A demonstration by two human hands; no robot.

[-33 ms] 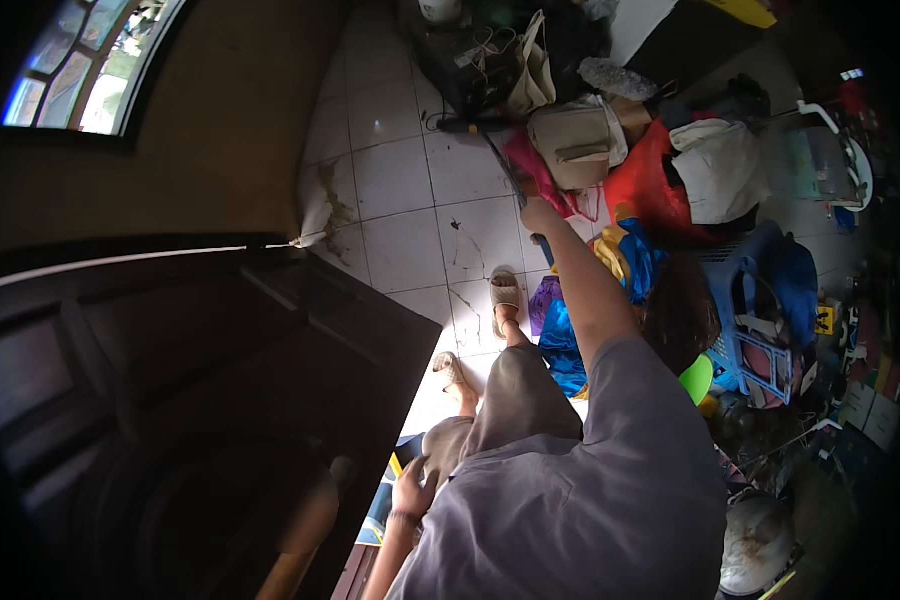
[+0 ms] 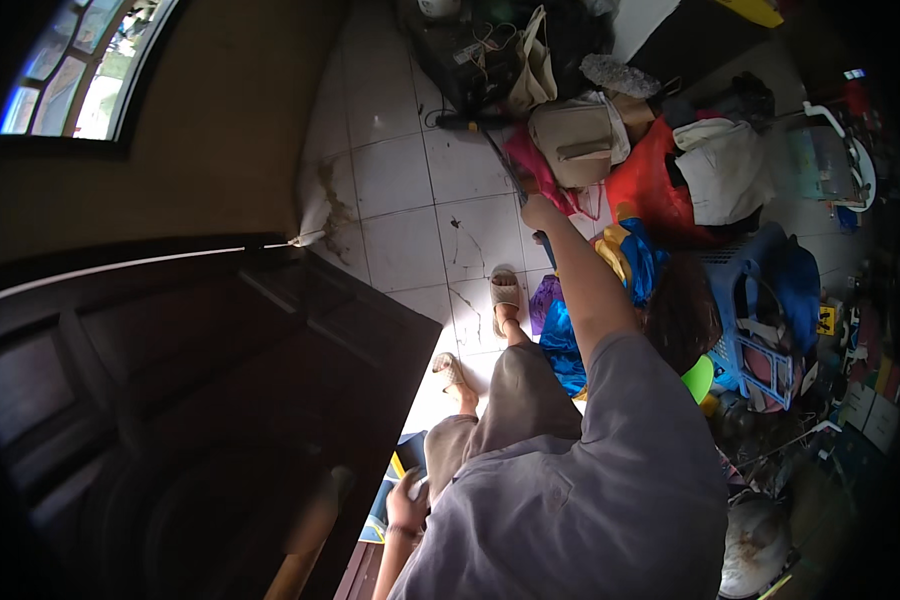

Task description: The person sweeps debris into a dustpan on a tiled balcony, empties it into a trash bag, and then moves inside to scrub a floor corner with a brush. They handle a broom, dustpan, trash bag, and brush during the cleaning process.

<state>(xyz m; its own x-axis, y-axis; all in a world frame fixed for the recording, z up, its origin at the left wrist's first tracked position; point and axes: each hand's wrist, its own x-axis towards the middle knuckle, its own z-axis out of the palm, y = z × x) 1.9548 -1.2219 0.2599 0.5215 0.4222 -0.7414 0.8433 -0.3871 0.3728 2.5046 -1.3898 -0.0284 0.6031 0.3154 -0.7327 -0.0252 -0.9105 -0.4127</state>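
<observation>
My right hand grips the handle of a long-handled floor tool with my arm stretched forward. Its thin dark shaft slants away to a narrow dark head lying on the tiles, and its bluish end sticks out behind the hand. Whether it is a broom or a mop cannot be made out. Low beside my thigh, my left hand is curled, with a small pale thing by its fingers that is too unclear to name. Right of the tool lie a pink cloth and a beige bag.
A dark wooden door stands close on the left. Cracked white tiles cover the floor ahead. Heaped on the right are a red bag, shiny blue cloth and a blue plastic basket. A black case sits at the far end.
My left hand has shifted slightly down and away from the thigh, and its fingers have curled in. The right hand and the floor tool have hardly moved.
</observation>
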